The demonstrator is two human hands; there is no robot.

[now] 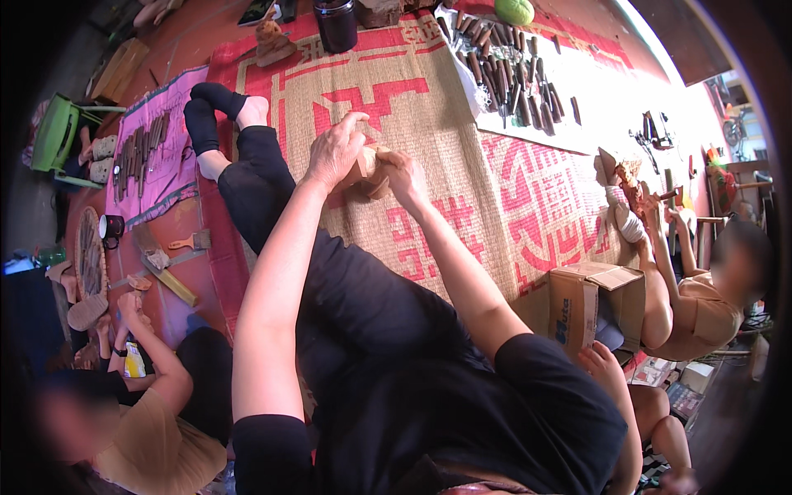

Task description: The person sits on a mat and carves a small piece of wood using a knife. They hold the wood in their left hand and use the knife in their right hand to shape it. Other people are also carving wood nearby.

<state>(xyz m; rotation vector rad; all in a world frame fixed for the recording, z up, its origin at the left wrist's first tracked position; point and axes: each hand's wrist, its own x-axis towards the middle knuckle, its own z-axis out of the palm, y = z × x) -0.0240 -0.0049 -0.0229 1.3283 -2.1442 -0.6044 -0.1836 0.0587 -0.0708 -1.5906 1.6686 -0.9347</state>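
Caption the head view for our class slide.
Left hand and right hand hold a wooden piece over a red-patterned woven mat, dark-handled tools beyond.

The block (363,171) looks like matt bare wood, the mat (462,157) coarse woven straw, the box (572,307) dull cardboard, the chair (53,142) smooth plastic, the trousers (363,285) matt cloth.

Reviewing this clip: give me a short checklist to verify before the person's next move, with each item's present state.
1. Left hand on the wooden piece: ok.
2. Right hand on the same piece: ok.
3. No blade between the fingers: cannot tell; the grip hides too much.
4. Brown-handled tools away from the working hands: ok, lying on the white cloth.
5. Cardboard box apart from both hands: ok.
6. Co-workers' hands off the piece: ok.
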